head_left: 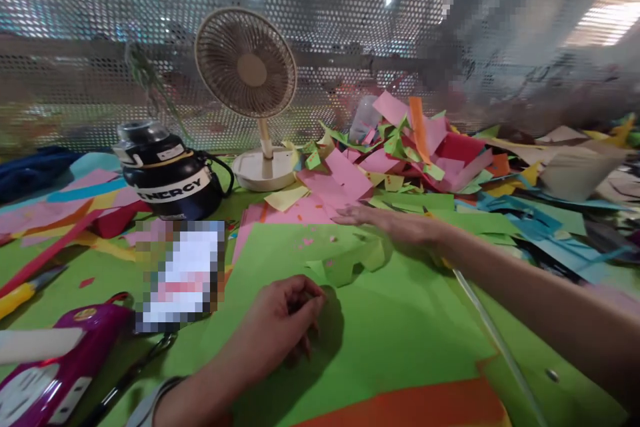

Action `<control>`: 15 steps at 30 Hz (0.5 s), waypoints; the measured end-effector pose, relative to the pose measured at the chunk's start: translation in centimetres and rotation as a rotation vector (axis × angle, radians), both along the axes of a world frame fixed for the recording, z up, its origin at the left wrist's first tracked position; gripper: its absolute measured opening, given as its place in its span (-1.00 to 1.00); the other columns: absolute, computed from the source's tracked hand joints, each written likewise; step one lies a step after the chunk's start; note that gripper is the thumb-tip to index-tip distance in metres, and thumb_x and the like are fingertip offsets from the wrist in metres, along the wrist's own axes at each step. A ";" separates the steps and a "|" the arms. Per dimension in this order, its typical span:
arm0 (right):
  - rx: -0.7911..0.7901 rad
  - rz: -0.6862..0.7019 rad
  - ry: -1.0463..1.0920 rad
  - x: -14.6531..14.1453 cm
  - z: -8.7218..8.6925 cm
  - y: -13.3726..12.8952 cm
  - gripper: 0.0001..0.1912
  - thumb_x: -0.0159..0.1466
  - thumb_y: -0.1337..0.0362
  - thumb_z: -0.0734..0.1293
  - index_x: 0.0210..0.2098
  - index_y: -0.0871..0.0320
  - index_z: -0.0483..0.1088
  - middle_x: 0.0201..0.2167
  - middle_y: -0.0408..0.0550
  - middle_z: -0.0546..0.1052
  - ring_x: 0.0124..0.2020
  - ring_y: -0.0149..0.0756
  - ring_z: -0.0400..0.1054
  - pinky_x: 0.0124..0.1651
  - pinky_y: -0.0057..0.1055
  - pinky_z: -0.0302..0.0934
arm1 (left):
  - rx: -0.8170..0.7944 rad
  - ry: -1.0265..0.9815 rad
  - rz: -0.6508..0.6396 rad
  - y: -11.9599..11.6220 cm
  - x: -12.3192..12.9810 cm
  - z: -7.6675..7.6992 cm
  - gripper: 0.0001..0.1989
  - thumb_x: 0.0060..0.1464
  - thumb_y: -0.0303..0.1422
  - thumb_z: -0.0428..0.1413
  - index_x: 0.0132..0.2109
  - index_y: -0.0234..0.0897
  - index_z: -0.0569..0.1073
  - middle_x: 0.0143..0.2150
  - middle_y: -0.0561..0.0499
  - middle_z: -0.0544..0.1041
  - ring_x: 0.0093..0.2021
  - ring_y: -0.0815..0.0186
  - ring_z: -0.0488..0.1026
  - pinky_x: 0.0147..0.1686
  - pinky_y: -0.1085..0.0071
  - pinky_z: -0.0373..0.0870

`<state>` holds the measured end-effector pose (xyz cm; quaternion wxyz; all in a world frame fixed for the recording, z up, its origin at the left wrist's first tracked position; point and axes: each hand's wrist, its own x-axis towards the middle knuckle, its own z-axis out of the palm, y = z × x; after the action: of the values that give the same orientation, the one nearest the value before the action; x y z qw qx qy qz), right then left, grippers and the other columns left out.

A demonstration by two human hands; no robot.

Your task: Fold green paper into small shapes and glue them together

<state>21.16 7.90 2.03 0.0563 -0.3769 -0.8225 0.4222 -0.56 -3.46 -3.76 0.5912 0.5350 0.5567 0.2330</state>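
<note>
Low over a green paper sheet (400, 320), my left hand (290, 313) is curled, thumb tip against the forefinger. Nothing shows between those fingertips. My right hand (400, 225) is open, its fingers stretched out to the left across the sheet's far right part. Beside and partly under it lies a bent light-green paper scrap (350, 260), with tiny pink bits (309, 241) near it. Pink sheets (290, 212) show beyond the green sheet's far edge. Orange paper (410, 407) lies at the near edge. What the right palm touches is hidden.
A heap of coloured paper scraps (400, 153) spreads behind my right hand. A desk fan (250, 70) and a black bottle (170, 177) stand at the back. At left are a blurred-out phone (185, 273) and a purple device (70, 353). A thin clear rod (495, 337) lies right.
</note>
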 end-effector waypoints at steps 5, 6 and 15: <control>-0.213 -0.190 0.305 1.5 -1.2 -1.1 -0.41 0.38 -0.04 -0.05 0.10 0.11 0.39 0.25 -0.04 0.28 0.33 -0.09 -0.01 0.35 0.07 -0.30 | 0.008 0.042 -0.014 0.0 -0.1 -0.1 -0.71 0.06 -0.11 0.04 -0.25 -0.26 0.35 -0.55 0.14 0.44 -0.71 0.45 0.36 -0.79 0.61 0.16; -0.204 -0.204 0.325 1.6 -1.2 -1.4 -0.43 0.38 -0.04 -0.03 0.07 0.10 0.41 0.24 -0.04 0.30 0.31 -0.09 0.03 0.35 0.06 -0.28 | 0.015 0.050 -0.019 0.0 -0.1 -0.2 -0.71 0.06 -0.10 0.04 -0.25 -0.26 0.35 -0.56 0.14 0.44 -0.72 0.45 0.36 -0.79 0.61 0.16; 0.076 -0.229 0.141 1.5 0.3 -2.9 -0.49 0.37 -0.02 0.04 0.00 0.05 0.48 0.25 -0.06 0.29 0.29 -0.01 0.08 0.30 0.08 -0.12 | 0.022 0.061 0.000 -0.1 0.1 0.2 -0.72 0.04 -0.12 0.05 -0.26 -0.27 0.36 -0.59 0.15 0.42 -0.73 0.46 0.34 -0.79 0.60 0.15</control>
<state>22.69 5.03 2.28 0.1759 -0.4354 -0.7836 0.4068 -0.48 -3.57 -3.52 0.5679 0.5484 0.5719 0.2228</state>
